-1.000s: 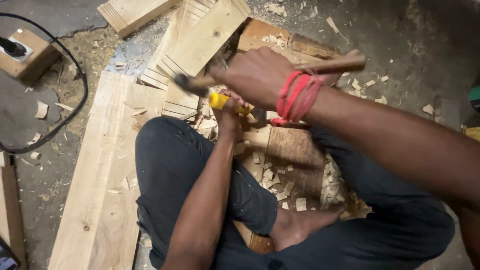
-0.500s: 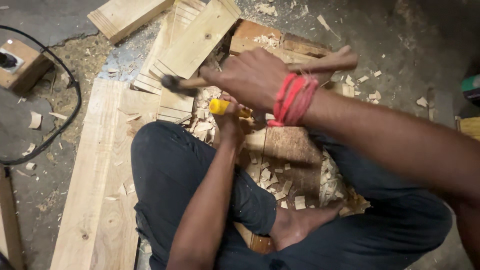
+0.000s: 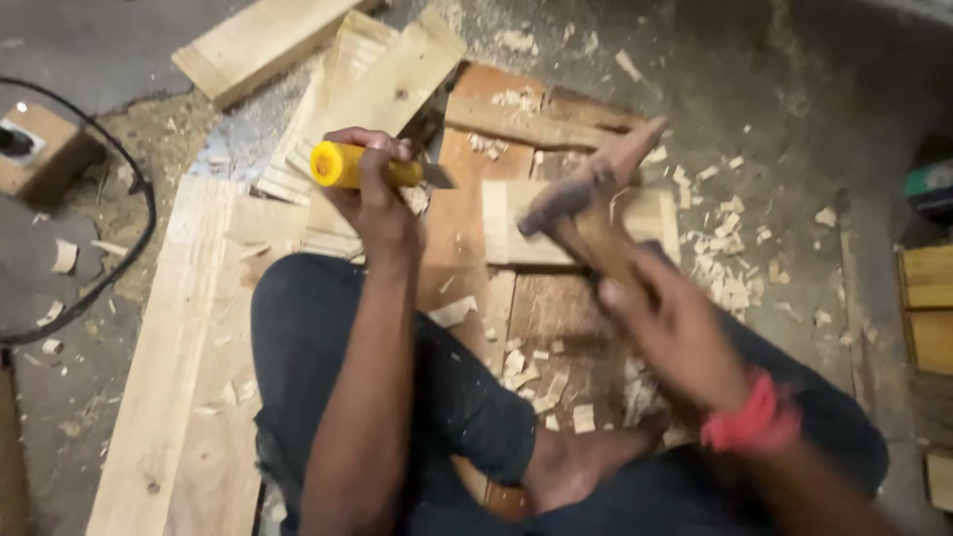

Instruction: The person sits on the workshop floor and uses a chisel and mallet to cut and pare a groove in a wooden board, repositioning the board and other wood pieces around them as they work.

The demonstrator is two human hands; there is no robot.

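A person is sitting on a dusty floor [image 3: 794, 60], seen from above by a camera on their own head. Their legs, in dark trousers, are filling the lower middle of the view, with one bare foot [image 3: 581, 467] tucked in and partly cut off at the bottom edge.

Pale wooden planks [image 3: 169, 377] are lying to the left and across the top, some running out of frame. Between the knees, a darker reddish wooden board [image 3: 556, 318] is lying flat, and a lighter wood block [image 3: 586, 223] is resting on it. Much of both is being hidden by the arms.

The right hand [image 3: 685, 333] is closing tightly around the handle of a wooden hammer [image 3: 586, 203], fingers wrapped and pressed together. Hand and hammer are blurring, so the head's shape is hard to make out. A red band is circling that wrist.

The left hand [image 3: 377, 194] is gripping a chisel [image 3: 372, 167] by its yellow handle, fingers curled fully around it, above the planks at upper left. Its short dark blade is pointing right; whether the tip is touching wood cannot be told.

Wood chips [image 3: 720, 273] are lying scattered right of the block. A black cable [image 3: 139, 238] is looping along the left edge beside a small wooden box [image 3: 45, 159], partly cut off.
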